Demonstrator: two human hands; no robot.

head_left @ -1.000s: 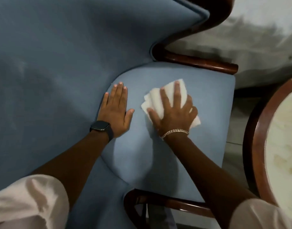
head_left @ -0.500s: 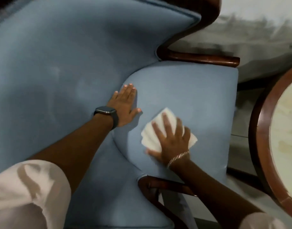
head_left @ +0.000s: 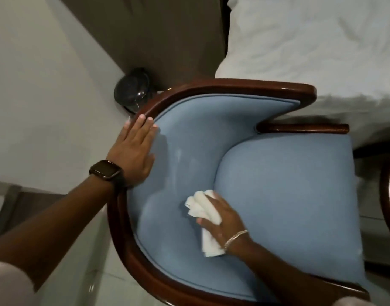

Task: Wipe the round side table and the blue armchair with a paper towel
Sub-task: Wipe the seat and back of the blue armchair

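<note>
The blue armchair [head_left: 284, 184] with a dark wooden frame fills the middle of the view. My right hand [head_left: 222, 219] presses a crumpled white paper towel [head_left: 203, 206] against the lower backrest, where it meets the seat cushion. My left hand [head_left: 134, 149], with a dark watch on the wrist, lies flat with fingers spread on the top of the backrest and its wooden rim. Only a sliver of the round side table's [head_left: 388, 195] wooden rim shows at the right edge.
A bed with white sheets [head_left: 311, 45] stands behind the chair at the top right. A dark round bin [head_left: 132, 91] sits on the floor by the wall behind the backrest. Pale floor tiles [head_left: 90, 272] lie to the lower left.
My view has pulled back, so the whole chair shows. My right hand moved the towel from the seat cushion to the backrest base. My left hand went from the seat up to the backrest rim.
</note>
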